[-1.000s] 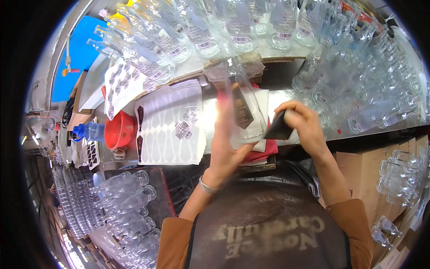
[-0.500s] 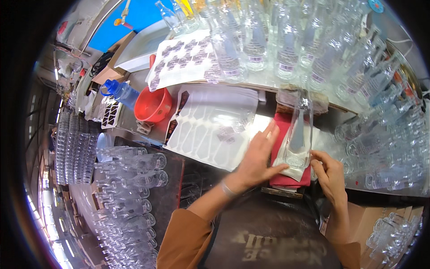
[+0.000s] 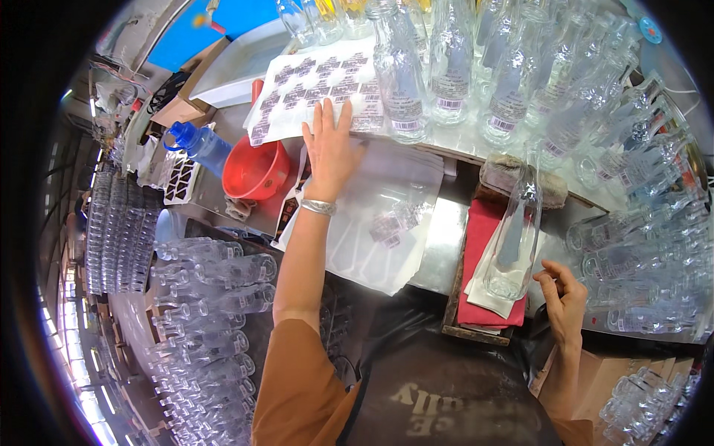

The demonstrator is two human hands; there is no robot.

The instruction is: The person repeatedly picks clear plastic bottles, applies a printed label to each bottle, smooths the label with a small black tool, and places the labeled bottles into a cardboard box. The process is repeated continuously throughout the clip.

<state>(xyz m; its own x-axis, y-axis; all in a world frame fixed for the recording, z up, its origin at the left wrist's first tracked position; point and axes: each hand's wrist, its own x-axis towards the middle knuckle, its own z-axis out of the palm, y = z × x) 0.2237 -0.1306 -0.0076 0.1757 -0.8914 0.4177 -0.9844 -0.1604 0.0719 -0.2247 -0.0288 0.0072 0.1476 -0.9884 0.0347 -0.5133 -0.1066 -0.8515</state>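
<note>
My left hand (image 3: pixel 331 160) is open with fingers spread, its fingertips over the lower edge of a white sheet of printed labels (image 3: pixel 316 82). Under its wrist lies a stack of white backing sheets with faint tie-shaped outlines (image 3: pixel 364 245). A clear glass bottle (image 3: pixel 515 249) with a grey-blue neck label lies on a white cloth (image 3: pixel 480 286) and red cloth (image 3: pixel 474 312) in a wooden cradle (image 3: pixel 476 332); its neck rests on a fuzzy roll (image 3: pixel 550 192). Beside the bottle's base, apart from it, my right hand (image 3: pixel 563 301) has its fingers curled in, with nothing visible in them.
Several labelled bottles (image 3: pixel 450 82) stand upright on the shelf behind; more bottles (image 3: pixel 639 245) lie at the right. Rows of bottles (image 3: pixel 216 297) lie at the left. A red bowl (image 3: pixel 256 171) and blue water bottle (image 3: pixel 201 145) sit left of the sheets. Boxed glassware (image 3: pixel 639 409) is lower right.
My left hand has moved from the bottle up and left to the label sheet. My right hand has drawn slightly away from the bottle's base. The bottle stays in the cradle.
</note>
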